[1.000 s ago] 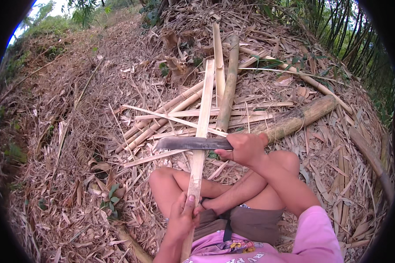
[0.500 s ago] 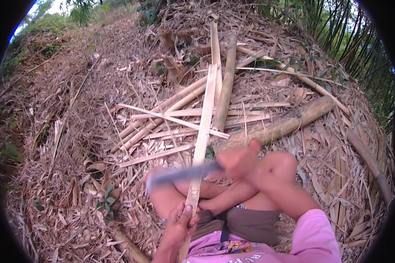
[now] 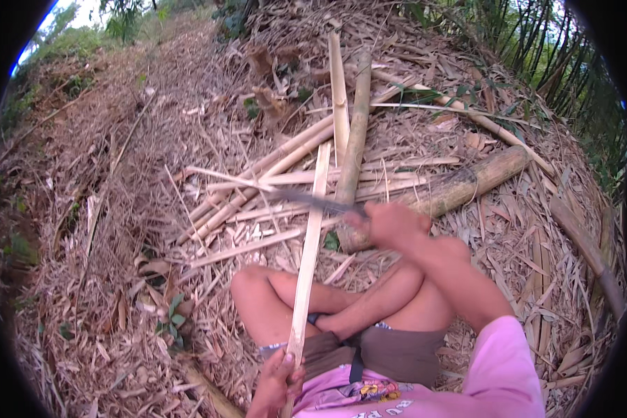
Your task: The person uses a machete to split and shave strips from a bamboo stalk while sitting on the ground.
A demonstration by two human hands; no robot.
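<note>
My left hand (image 3: 279, 382) is wrapped round the lower end of a long, pale split bamboo strip (image 3: 307, 268). From my lap the strip slants up and away, its far end over the bamboo pieces on the ground. My right hand (image 3: 394, 224) grips a long knife (image 3: 315, 202), its dark blade pointing left and smeared by motion. That blade crosses the upper part of the strip; whether the two touch I cannot tell. The knife's handle is mostly hidden inside my fist.
A thick bamboo pole (image 3: 467, 187) lies beyond my crossed legs (image 3: 341, 299). A thinner pole (image 3: 356, 129) and several split bamboo strips (image 3: 258, 245) lie crosswise ahead. Cut stumps (image 3: 266, 101) stand farther off. Dry leaves (image 3: 118, 299) cover the ground, with bamboo stalks at the upper right.
My right hand and the knife have moved up and away from my lap, along the strip. My left hand has drawn the strip lower, toward my body.
</note>
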